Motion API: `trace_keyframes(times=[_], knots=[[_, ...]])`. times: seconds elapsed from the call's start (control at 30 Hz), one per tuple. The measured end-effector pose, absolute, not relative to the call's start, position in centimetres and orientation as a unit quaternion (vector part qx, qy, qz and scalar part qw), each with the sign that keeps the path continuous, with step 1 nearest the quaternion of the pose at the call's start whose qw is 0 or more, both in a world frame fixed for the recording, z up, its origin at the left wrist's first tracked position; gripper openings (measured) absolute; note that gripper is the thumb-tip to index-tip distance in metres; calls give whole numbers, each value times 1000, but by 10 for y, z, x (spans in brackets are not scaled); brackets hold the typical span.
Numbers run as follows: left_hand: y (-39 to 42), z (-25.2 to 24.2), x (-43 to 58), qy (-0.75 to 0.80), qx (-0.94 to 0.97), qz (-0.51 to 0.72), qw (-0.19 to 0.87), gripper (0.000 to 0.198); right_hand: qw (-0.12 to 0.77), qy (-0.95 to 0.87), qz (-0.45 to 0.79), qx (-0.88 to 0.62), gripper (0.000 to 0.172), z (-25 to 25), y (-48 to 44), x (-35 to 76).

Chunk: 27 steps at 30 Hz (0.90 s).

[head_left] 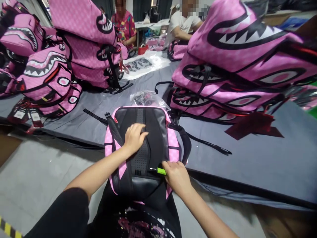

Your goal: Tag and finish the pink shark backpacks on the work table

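Note:
A pink-and-black backpack (pixel 155 138) lies at the table's front edge with its black padded back panel facing up. My left hand (pixel 135 137) rests on the upper left of that panel, thumb apart from the fingers, holding nothing. Lower on the right side, my right hand (pixel 177 175) is closed around a slim bright green tool (pixel 161 171) with a black collar and a small pale tip. The tip points left over the panel; its exact kind is unclear. A black shoulder strap (pixel 185 143) hangs at the bag's right side.
Stacked pink shark-mouth backpacks stand on the right (pixel 237 72) and left (pixel 89 49) of the grey-covered table (pixel 279 155). Clear plastic (pixel 146 99) lies beyond my bag. Two people, one in a patterned shirt (pixel 127 28), one in a white shirt (pixel 179 28), sit across.

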State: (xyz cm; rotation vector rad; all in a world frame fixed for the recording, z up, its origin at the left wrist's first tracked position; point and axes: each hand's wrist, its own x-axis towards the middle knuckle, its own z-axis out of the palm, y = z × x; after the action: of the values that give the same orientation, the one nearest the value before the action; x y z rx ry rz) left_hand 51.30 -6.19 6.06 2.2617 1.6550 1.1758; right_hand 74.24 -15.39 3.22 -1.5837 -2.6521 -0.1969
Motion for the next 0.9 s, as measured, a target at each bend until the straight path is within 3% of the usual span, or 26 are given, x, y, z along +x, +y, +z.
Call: trace_keyframes(times=[0.1, 0.2, 0.4, 0.47, 0.57, 0.6, 0.7, 0.8, 0.9], knots=[[-5, 77, 541, 587, 717, 373, 50, 32, 85, -865, -67, -490, 22, 23, -152, 746], [21, 78, 562, 617, 719, 317, 47, 12, 127, -865, -58, -482, 26, 15, -154, 756], [-14, 99, 477, 619, 719, 314, 24, 17, 215, -790, 76, -569, 30, 23, -153, 767], [-46, 109, 406, 746, 606, 271, -61, 25, 271, -697, 170, -642, 34, 33, -146, 768], [-94, 119, 322, 860, 480, 84, -150, 70, 334, -583, 308, -673, 55, 49, -133, 767], [-103, 120, 311, 853, 485, 62, -182, 71, 355, -563, 348, -660, 58, 53, -129, 765], [-99, 117, 342, 744, 628, 92, -211, 55, 449, -513, 436, -587, 61, 60, -115, 755], [-56, 113, 437, 514, 837, 152, -110, 37, 539, -455, 486, -516, 66, 59, -105, 746], [-9, 112, 530, 319, 939, 117, -58, 33, 564, -424, 518, -483, 46, 60, -102, 746]])
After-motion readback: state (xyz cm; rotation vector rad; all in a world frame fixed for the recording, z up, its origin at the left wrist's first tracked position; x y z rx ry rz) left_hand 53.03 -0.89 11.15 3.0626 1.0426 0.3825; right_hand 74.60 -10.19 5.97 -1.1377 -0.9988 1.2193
